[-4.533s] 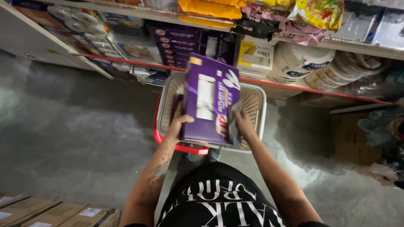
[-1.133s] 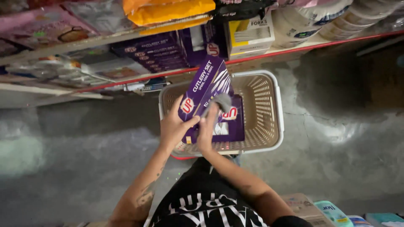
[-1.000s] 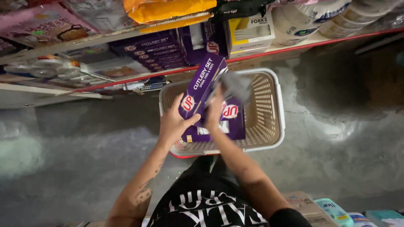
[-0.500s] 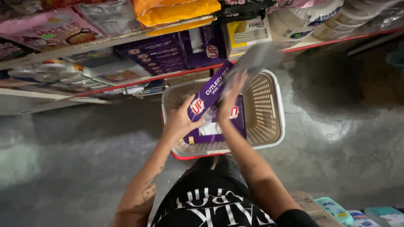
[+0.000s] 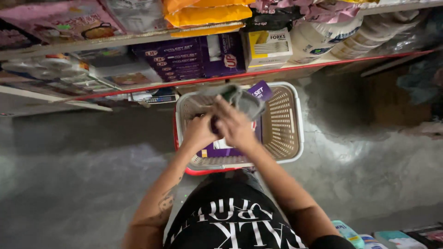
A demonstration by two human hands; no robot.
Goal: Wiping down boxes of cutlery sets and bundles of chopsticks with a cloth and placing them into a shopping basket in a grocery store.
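1. The purple box (image 5: pixel 258 92) stands up over the white basket (image 5: pixel 288 124). Only its top corner peeks out past the hands.
2. A gray cloth (image 5: pixel 240 99) lies over the box, right at the fingertips of the right hand (image 5: pixel 235 127).
3. The right hand's fingers press on the cloth. The picture is blurry, so I cannot tell if they pinch it tight.
4. The left hand (image 5: pixel 199 131) is curled around the box's near side and holds it.
5. Both arms reach forward and down, close together over the basket.
6. Another purple box (image 5: pixel 221 150) lies flat in the basket.
7. More purple boxes sit on the shelf (image 5: pixel 323 64) behind.
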